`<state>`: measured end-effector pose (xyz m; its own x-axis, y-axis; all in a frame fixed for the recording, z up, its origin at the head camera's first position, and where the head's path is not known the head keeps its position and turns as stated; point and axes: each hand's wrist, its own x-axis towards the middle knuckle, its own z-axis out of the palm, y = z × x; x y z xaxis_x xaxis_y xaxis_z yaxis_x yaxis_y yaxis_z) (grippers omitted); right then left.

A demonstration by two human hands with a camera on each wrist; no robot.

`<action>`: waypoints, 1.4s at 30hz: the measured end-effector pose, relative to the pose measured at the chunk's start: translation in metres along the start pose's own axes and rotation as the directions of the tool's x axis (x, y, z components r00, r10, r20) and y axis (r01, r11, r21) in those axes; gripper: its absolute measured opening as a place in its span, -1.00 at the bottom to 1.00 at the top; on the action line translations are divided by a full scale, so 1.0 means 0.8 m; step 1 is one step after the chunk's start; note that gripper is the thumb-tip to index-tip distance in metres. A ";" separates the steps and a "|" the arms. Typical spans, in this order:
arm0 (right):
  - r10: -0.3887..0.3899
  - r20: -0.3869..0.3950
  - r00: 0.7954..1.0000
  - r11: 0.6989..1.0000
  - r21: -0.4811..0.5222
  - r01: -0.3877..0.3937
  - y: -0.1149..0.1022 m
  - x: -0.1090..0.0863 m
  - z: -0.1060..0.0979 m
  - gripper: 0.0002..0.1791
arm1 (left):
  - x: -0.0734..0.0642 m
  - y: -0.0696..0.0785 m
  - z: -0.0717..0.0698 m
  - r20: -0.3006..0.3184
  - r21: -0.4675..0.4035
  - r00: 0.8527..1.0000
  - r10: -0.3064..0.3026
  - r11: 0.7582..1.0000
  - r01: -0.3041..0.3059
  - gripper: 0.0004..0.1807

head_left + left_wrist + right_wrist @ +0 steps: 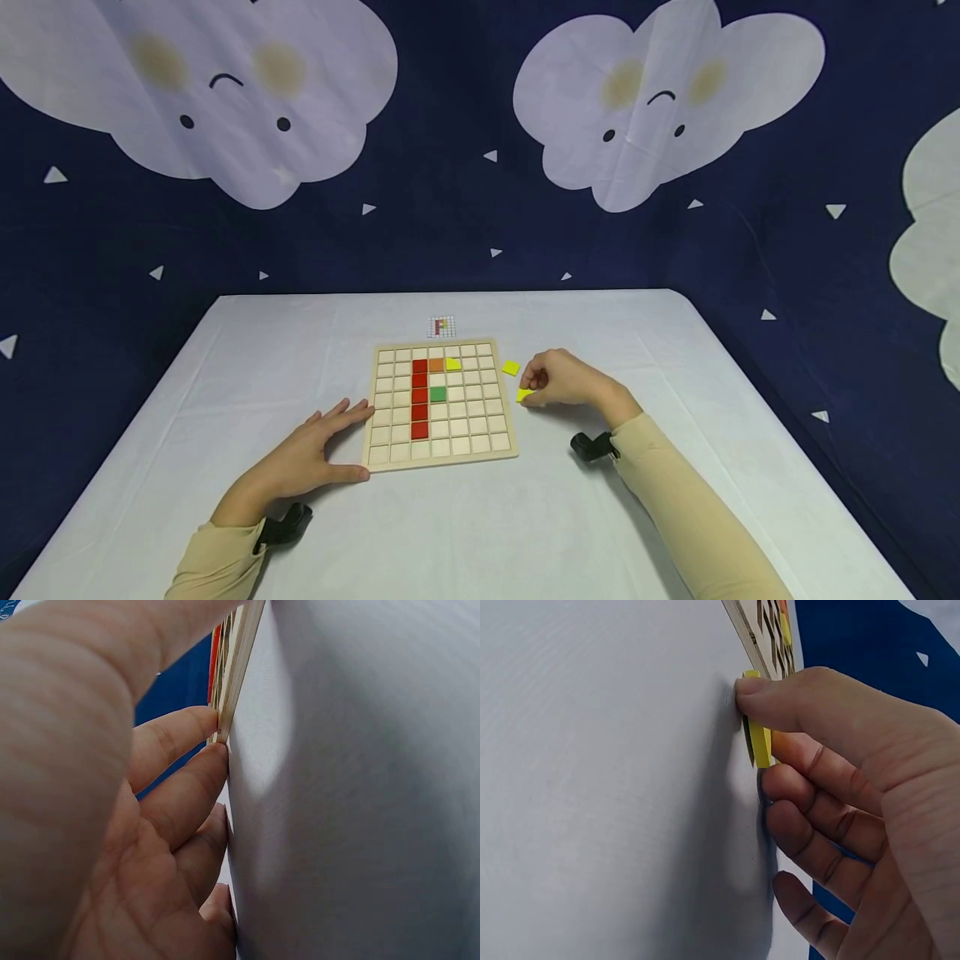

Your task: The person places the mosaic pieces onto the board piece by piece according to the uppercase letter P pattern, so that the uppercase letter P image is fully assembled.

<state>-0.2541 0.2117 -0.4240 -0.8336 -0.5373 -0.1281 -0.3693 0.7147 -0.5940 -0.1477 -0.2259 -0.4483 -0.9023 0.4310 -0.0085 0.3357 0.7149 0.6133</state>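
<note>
On the table lies a square wooden grid board (pixel 442 465). Red tiles (pixel 419 398) form a column in it, with an orange tile (pixel 436 365) and a yellow tile (pixel 453 364) beside the top one and a green tile (pixel 438 394) lower down. My left hand (pixel 300 454) rests spread at the board's left side, index fingertip and thumb touching its edge. Right of the board, my right hand (pixel 567 379) pinches another yellow square tile (pixel 760 742) between thumb and forefinger, at or just above the tabletop; I cannot tell which.
One loose yellow tile (pixel 511 367) lies just off the board's upper right edge. Behind the board is a small printed pattern card (pixel 441 327). A white cloth covers the table (pixel 300 333), and a dark blue cloud-print backdrop (pixel 450 233) hangs behind it.
</note>
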 end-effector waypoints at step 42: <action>-0.108 0.022 0.994 0.994 0.025 0.107 -0.068 0.057 0.015 -0.81 | 0.000 0.002 -0.002 0.000 0.007 1.000 0.011 1.000 -0.011 0.03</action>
<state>-0.2668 0.1429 -0.4071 -0.7799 -0.6207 -0.0806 -0.4460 0.6415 -0.6241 -0.1473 -0.2259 -0.4463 -0.8986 0.4388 -0.0014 0.3477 0.7139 0.6078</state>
